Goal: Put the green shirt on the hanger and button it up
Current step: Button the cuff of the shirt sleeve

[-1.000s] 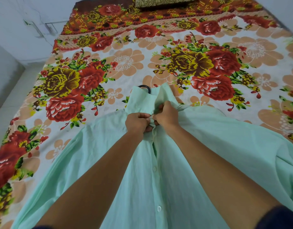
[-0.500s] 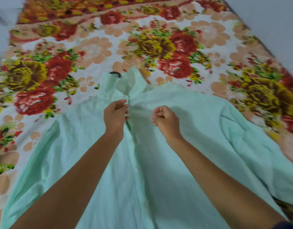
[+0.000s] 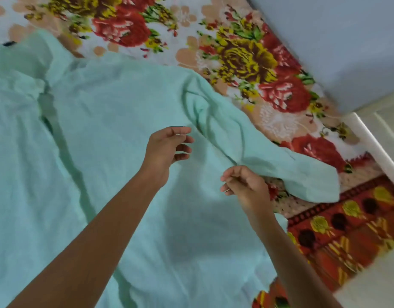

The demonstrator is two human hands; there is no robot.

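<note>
The pale green shirt (image 3: 107,121) lies spread front-up on the floral bedsheet, its collar at the upper left and its right sleeve (image 3: 258,150) stretching toward the bed's edge. A sliver of the black hanger hook (image 3: 9,43) peeks out above the collar. My left hand (image 3: 167,150) hovers over the shirt's chest with fingers loosely spread, holding nothing. My right hand (image 3: 245,185) hangs just below the sleeve near the underarm fold, fingers loosely curled; no cloth shows between them. The image is blurred by motion.
The floral bedsheet (image 3: 247,58) covers the bed, ending at the right edge near a white door frame (image 3: 373,143) and a pale blue wall (image 3: 347,41). The sheet's red border (image 3: 347,230) lies beside the sleeve cuff.
Both hands left the button placket near the collar and moved right, toward the sleeve. The view swung right, putting the collar at the left edge.
</note>
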